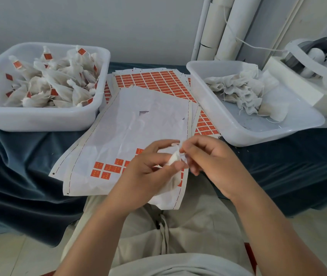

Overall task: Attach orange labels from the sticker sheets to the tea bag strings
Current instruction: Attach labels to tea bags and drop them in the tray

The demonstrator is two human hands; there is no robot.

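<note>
1. The left hand (pixel 150 172) is holding a small white tea bag (pixel 173 159). Its fingers and thumb are curling round the bag.
2. The right hand (pixel 212 162) is pinching the thin white string (pixel 175 144) at the top of the bag, with its fingertips pressing together.
3. The tea bag is sitting between the two hands, up in the air over the near end of a sticker sheet (pixel 138 120).
4. That sheet is lying on the bench and is looking mostly white. A few orange labels (pixel 107 170) are sitting on it at 9 o'clock from the left hand.
5. A fuller sheet (pixel 154 80) with many orange squares is peeking out from under it, at 12 o'clock from the hands.
6. A big white tub (pixel 39 120) is sitting at 10 o'clock. It is holding a pile of labelled tea bags (pixel 59 80).
7. A second white tub (pixel 238 136) is sitting at 2 o'clock. It is holding plain tea bags (pixel 238 88) with loose strings.
8. A blue cloth (pixel 19 156) is covering the bench under the tubs and sheets.
</note>
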